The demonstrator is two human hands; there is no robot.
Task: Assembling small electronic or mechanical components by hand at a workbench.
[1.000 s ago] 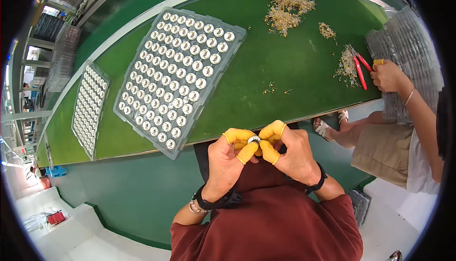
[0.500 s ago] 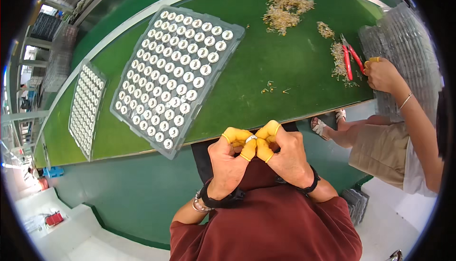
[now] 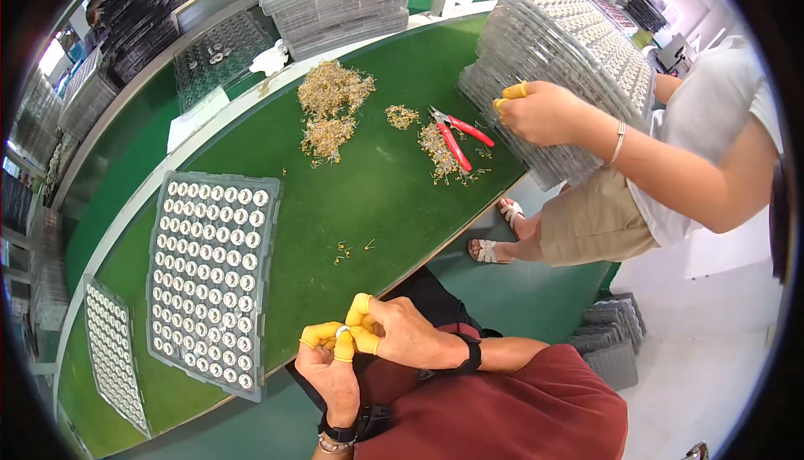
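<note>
Yellow finger cots cover the thumb and fingertips of both hands. My left hand [image 3: 332, 380] is closed in a pinch on a small white round part [image 3: 342, 331], most of it hidden by the fingertips. From the right, my right hand [image 3: 402, 333] pinches at the same part, its fingertips touching those of the left. Both hands are just off the front edge of the green table [image 3: 352, 209]. Left of them lies a clear tray [image 3: 270, 234] with rows of white round parts. A few loose wire-legged components [image 3: 342, 251] rest on the table beyond my hands.
A second filled tray [image 3: 142, 422] lies far left. Farther back are heaps of small wire-legged components [image 3: 335, 92] and red-handled cutters [image 3: 453, 146]. A co-worker's hand [image 3: 540, 114] with yellow finger cots is beside tall stacked trays [image 3: 536, 50] at the right.
The view has swung to the right, bringing the co-worker and the stacked trays more fully in. My hands keep their pinch on the white part.
</note>
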